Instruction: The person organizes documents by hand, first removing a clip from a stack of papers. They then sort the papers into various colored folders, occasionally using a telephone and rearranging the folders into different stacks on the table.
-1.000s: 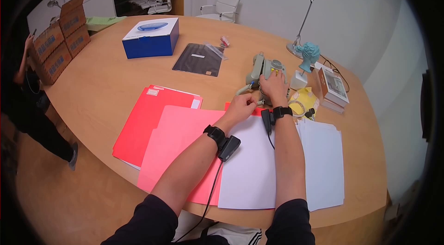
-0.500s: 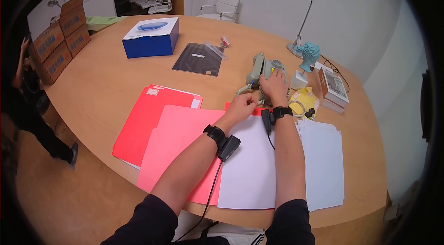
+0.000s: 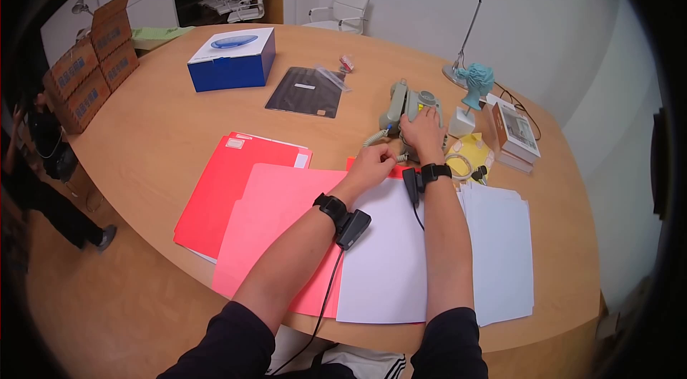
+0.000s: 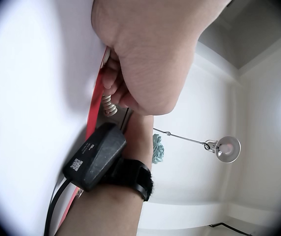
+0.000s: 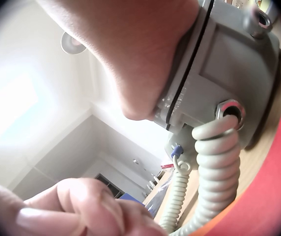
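A grey-green telephone [image 3: 396, 107] stands on the table, its handset at the left side and yellow marks on its front. My right hand [image 3: 424, 134] rests over the telephone's face, fingers extended onto it, the palm low against the housing. From a metal fitting on the casing hangs a thick pale coiled cord [image 5: 218, 164]. My left hand [image 3: 373, 166] lies just left of the right wrist, at the top of a white paper stack [image 3: 383, 257]. Its fingers [image 5: 76, 209] are loosely curled, with nothing showing between them; the cord passes close by the fingertips.
Red folders [image 3: 236, 178] and a pink folder [image 3: 279, 229] lie left; more white sheets [image 3: 497, 257] lie right. Around the telephone are a yellow item [image 3: 474, 150], a blue-green bust [image 3: 477, 85], books [image 3: 514, 137] and a lamp [image 3: 456, 75]. A blue-white box [image 3: 232, 67] stands farther back.
Both hands keep their places at the telephone and the paper. At the far left, another person's arm has lowered and the leg has shifted left.
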Tool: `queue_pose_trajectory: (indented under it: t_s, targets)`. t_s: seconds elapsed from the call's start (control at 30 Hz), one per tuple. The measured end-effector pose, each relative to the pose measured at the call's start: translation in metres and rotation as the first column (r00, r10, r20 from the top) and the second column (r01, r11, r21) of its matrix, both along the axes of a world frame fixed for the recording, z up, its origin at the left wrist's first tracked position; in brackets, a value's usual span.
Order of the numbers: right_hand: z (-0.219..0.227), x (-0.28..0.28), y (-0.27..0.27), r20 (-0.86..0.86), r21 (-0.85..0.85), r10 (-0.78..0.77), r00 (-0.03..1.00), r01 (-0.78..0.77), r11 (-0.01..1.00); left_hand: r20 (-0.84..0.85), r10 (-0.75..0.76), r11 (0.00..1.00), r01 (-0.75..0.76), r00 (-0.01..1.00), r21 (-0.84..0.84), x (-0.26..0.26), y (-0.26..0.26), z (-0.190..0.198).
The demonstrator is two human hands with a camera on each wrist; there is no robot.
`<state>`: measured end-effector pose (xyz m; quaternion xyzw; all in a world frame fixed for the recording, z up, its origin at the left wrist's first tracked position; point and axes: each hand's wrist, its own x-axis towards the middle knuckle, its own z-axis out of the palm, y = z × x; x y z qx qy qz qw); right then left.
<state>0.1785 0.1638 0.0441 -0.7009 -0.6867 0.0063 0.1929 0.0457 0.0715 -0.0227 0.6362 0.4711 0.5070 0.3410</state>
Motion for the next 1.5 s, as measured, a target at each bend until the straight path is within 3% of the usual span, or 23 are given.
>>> queue_pose_trajectory:
  t_s: [1.5]
  targets:
    - [-0.0041,0.0013,0.0016,0.01,0.036,0.004,1.0,-0.005,0.999,0.003,0.005,1.0,-0.005,1.0,0.004,0.0002,-0.0029,0.0027]
